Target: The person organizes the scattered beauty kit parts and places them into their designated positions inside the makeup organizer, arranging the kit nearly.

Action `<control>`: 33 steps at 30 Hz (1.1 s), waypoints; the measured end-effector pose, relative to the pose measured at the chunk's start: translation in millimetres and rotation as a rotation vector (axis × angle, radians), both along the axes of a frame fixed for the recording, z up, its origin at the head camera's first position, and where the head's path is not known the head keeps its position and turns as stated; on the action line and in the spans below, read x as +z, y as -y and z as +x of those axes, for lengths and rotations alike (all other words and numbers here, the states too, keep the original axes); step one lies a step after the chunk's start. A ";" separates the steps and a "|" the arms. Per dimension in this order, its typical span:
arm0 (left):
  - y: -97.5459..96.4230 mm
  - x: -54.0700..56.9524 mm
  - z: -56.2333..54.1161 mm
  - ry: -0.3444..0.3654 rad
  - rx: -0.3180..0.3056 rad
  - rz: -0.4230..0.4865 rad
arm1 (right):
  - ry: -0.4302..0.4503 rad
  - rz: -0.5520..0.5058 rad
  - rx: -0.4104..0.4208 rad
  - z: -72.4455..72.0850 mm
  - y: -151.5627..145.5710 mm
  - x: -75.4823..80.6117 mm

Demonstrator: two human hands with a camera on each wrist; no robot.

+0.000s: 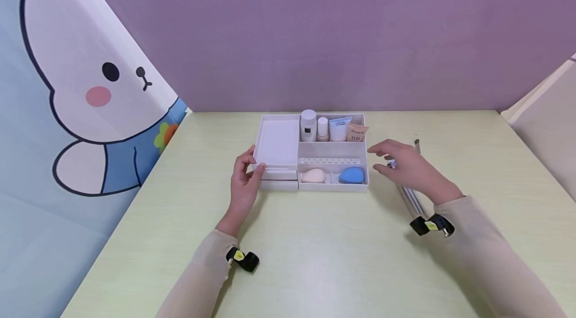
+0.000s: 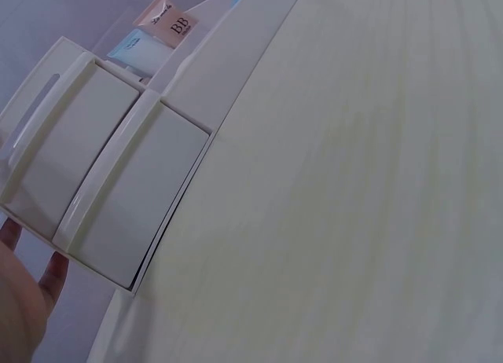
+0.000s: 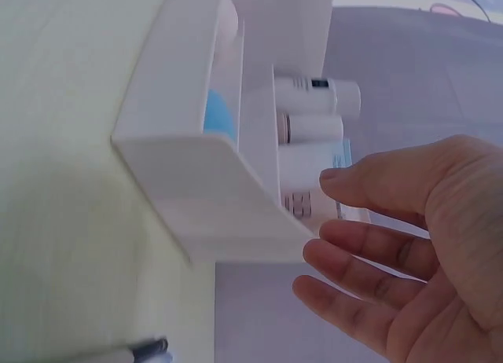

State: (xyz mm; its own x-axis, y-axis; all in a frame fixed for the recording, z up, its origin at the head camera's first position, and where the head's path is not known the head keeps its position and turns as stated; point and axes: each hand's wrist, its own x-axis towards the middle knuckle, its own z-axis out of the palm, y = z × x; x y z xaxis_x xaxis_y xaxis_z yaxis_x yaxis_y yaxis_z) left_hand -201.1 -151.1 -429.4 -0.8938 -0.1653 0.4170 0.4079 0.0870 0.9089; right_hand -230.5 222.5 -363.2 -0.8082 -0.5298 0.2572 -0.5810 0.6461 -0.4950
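A white desktop organizer [image 1: 333, 151] stands with two drawers on its left side. My left hand [image 1: 244, 185] grips its front left corner, thumb at the front edge and fingers along the side. Just off the organizer's right wall, my right hand [image 1: 411, 168] hovers with fingers loosely bent and nothing between them. The back compartment holds a white bottle [image 1: 308, 127], a smaller white-capped bottle [image 1: 322, 129], a light blue tube [image 1: 339, 129] and a peach BB cream tube [image 1: 357, 132]. In front lie a pale pink makeup sponge [image 1: 313, 176] and a blue makeup sponge [image 1: 352, 175].
Several slim makeup brushes [image 1: 410, 200] lie on the table under my right hand and wrist, partly hidden. The pale wood-look table [image 1: 315, 238] ends at a purple cloth [image 1: 333, 33] behind. A cartoon-printed cloth [image 1: 126, 168] hangs on the left.
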 end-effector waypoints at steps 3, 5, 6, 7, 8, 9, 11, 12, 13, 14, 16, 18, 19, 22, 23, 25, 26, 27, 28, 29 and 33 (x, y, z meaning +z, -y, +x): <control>-0.3 0.5 -0.1 0.004 0.000 0.001 | 0.020 -0.012 -0.029 -1.7 -6.6 0.8; -0.4 1.0 0.2 0.007 0.000 0.001 | 0.033 -0.021 -0.046 -3.2 -10.7 0.1; -0.3 1.2 0.4 0.009 0.000 0.000 | 0.039 -0.025 -0.054 -4.1 -12.8 -0.5; -0.4 1.5 0.5 0.011 0.000 -0.001 | 0.041 -0.029 -0.062 -5.2 -14.9 -1.3; -0.3 1.7 0.6 0.011 -0.002 0.000 | 0.045 -0.030 -0.072 -6.3 -16.9 -2.0; -0.3 1.9 0.7 0.012 -0.003 0.000 | 0.050 -0.032 -0.083 -7.5 -19.0 -2.9; -0.2 2.1 0.6 0.014 -0.005 0.001 | 0.055 -0.035 -0.104 -10.1 -23.5 -5.1; -0.2 2.1 0.5 0.015 -0.005 0.001 | 0.058 -0.038 -0.116 -11.6 -26.0 -6.3; -0.1 2.1 0.4 0.016 -0.006 0.001 | 0.063 -0.041 -0.128 -12.8 -28.4 -7.5; -0.1 1.9 0.2 0.018 -0.005 0.002 | 0.066 -0.038 -0.143 -14.0 -31.0 -8.6; -0.2 1.7 -0.2 0.019 -0.003 0.000 | 0.073 -0.038 -0.168 -16.3 -36.4 -11.1; -0.4 1.4 -0.7 0.021 -0.001 0.001 | 0.088 -0.036 -0.197 -18.3 -42.0 -13.6; -0.4 1.2 -1.0 0.021 0.000 0.000 | 0.094 -0.033 -0.211 -19.3 -44.8 -15.0; -0.5 0.8 -1.5 0.020 0.000 0.000 | 0.106 -0.018 -0.246 -22.2 -53.2 -19.2; -0.5 0.7 -1.5 0.019 0.000 0.000 | 0.111 -0.012 -0.257 -23.3 -56.0 -20.9; -0.5 0.9 -1.3 0.018 0.000 0.000 | 0.123 0.001 -0.277 -25.7 -61.4 -24.4; -0.5 1.0 -1.2 0.019 0.001 0.000 | 0.130 0.007 -0.286 -26.8 -64.0 -26.0; -0.4 1.0 -1.0 0.018 0.000 0.002 | 0.139 0.011 -0.296 -28.0 -66.6 -27.7; -0.3 1.1 -0.8 0.018 0.000 0.003 | 0.153 0.014 -0.306 -29.0 -69.1 -29.2; -0.2 1.0 -0.8 0.019 0.000 0.004 | 0.167 0.016 -0.314 -30.0 -71.6 -30.5; 0.0 0.6 -1.3 0.019 -0.002 0.007 | 0.239 0.021 -0.347 -31.1 -78.1 -33.8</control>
State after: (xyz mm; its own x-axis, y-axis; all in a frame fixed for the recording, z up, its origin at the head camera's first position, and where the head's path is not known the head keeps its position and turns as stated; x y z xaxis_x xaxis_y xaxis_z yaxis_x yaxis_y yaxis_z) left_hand -202.4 -151.2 -428.8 -0.9019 -0.1666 0.3985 0.3905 0.0795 0.9171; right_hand -261.6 300.5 -397.0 -0.9753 -0.2184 0.0322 -0.1970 0.7949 -0.5739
